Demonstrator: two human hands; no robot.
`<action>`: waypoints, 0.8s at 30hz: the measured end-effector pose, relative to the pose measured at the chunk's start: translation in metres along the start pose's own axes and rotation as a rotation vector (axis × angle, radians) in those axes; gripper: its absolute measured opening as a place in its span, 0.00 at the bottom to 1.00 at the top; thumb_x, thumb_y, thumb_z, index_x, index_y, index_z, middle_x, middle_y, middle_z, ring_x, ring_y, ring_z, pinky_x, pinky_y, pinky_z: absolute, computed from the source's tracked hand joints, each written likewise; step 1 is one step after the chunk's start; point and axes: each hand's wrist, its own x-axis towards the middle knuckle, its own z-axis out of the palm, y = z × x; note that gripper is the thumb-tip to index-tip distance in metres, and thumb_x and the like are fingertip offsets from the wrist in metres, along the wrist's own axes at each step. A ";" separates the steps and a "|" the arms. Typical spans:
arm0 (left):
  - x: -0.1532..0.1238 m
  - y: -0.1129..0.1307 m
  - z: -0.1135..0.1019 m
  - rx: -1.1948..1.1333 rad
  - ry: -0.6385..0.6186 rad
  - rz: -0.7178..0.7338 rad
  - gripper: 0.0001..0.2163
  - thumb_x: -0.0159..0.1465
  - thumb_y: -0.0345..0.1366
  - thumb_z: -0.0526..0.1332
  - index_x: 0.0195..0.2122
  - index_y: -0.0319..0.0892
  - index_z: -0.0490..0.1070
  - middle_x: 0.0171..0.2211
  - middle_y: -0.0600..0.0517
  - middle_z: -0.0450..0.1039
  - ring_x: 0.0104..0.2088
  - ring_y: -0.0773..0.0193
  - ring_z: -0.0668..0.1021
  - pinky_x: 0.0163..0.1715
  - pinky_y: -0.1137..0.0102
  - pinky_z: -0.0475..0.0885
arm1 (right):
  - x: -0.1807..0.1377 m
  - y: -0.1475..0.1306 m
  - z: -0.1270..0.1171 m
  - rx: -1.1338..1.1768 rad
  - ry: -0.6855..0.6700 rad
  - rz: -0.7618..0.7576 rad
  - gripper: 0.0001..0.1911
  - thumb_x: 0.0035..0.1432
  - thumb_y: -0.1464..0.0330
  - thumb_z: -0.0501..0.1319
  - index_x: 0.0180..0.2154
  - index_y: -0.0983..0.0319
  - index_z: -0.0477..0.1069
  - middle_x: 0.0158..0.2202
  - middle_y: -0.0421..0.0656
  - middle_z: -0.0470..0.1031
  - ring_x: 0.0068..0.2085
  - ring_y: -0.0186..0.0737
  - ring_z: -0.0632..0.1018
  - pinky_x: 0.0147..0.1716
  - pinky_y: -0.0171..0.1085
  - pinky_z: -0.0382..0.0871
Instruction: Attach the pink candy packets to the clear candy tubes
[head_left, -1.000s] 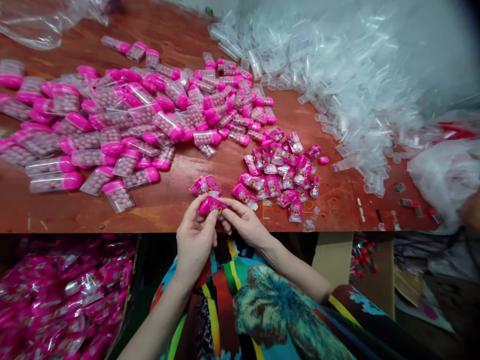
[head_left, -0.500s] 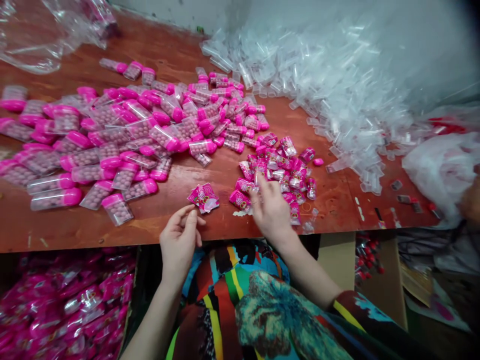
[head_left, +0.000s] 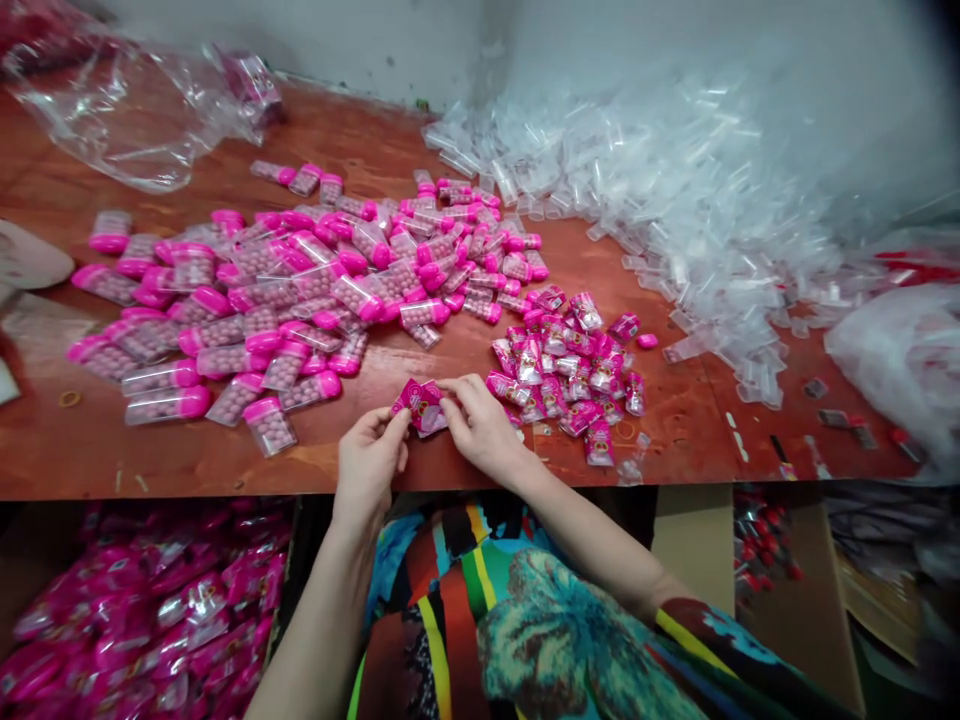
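While our left hand [head_left: 369, 462] and right hand [head_left: 475, 425] met at the lower centre of the frame, both pinched the same small stack of pink packets [head_left: 421, 405] between thumb and fingertips, just above the near edge of the wooden surface [head_left: 225, 470]. The packets were slick and printed, and we held them by their edges only, so we judged they could fan apart or slip from the pinch and drop over the edge toward our lap, or into the box of pink packets [head_left: 150, 610] at the lower left. Just right of our hands lay a loose heap of more packets [head_left: 570, 365]; a careless sweep of the right wrist could have scattered them or pushed some off the edge. Left of centre spread the filled tubes with pink caps [head_left: 300, 290], round enough to roll if nudged. The pile of empty clear tubes [head_left: 675, 190] at the upper right sat well apart and seemed safe from our reach.
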 end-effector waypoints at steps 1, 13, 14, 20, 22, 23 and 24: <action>0.000 0.002 -0.003 -0.020 -0.031 -0.005 0.20 0.50 0.49 0.76 0.32 0.38 0.74 0.23 0.58 0.72 0.13 0.77 0.63 0.14 0.76 0.51 | 0.002 0.001 0.000 0.069 0.008 0.018 0.16 0.76 0.69 0.57 0.59 0.63 0.74 0.53 0.52 0.74 0.49 0.46 0.79 0.51 0.44 0.76; -0.020 0.008 -0.020 -0.192 -0.104 -0.099 0.18 0.63 0.49 0.74 0.36 0.37 0.76 0.14 0.63 0.59 0.15 0.77 0.57 0.19 0.78 0.49 | 0.018 -0.016 0.029 0.532 -0.147 0.078 0.14 0.68 0.68 0.61 0.54 0.60 0.75 0.40 0.41 0.78 0.38 0.39 0.79 0.39 0.37 0.73; -0.020 0.006 -0.024 -0.213 -0.058 -0.086 0.18 0.63 0.48 0.75 0.35 0.37 0.76 0.14 0.63 0.58 0.15 0.77 0.57 0.19 0.77 0.49 | 0.020 -0.020 0.034 0.510 -0.167 0.037 0.13 0.68 0.69 0.61 0.52 0.61 0.76 0.40 0.42 0.79 0.39 0.40 0.79 0.41 0.38 0.74; -0.032 -0.003 -0.068 -0.254 0.261 -0.070 0.22 0.60 0.51 0.77 0.26 0.41 0.70 0.14 0.60 0.58 0.17 0.74 0.59 0.18 0.76 0.51 | 0.033 -0.049 0.082 0.452 -0.343 -0.164 0.13 0.67 0.73 0.57 0.47 0.62 0.79 0.42 0.45 0.84 0.44 0.44 0.83 0.48 0.41 0.76; -0.039 -0.002 -0.082 -0.233 0.344 -0.042 0.26 0.55 0.56 0.78 0.23 0.42 0.68 0.14 0.59 0.58 0.17 0.74 0.59 0.18 0.75 0.51 | 0.033 -0.057 0.099 0.427 -0.405 -0.205 0.13 0.70 0.71 0.56 0.48 0.62 0.80 0.44 0.47 0.85 0.45 0.46 0.84 0.48 0.42 0.76; -0.040 -0.001 -0.087 -0.222 0.385 -0.028 0.27 0.52 0.59 0.78 0.22 0.42 0.68 0.14 0.59 0.59 0.16 0.74 0.59 0.17 0.75 0.51 | 0.034 -0.061 0.108 0.392 -0.424 -0.218 0.15 0.71 0.71 0.55 0.49 0.62 0.79 0.46 0.48 0.86 0.46 0.47 0.85 0.48 0.42 0.77; -0.039 -0.001 -0.093 -0.210 0.430 -0.020 0.29 0.49 0.62 0.78 0.20 0.43 0.66 0.13 0.58 0.59 0.15 0.74 0.58 0.17 0.75 0.49 | 0.036 -0.064 0.117 0.339 -0.418 -0.226 0.15 0.73 0.70 0.54 0.50 0.62 0.79 0.46 0.49 0.86 0.47 0.48 0.86 0.48 0.42 0.77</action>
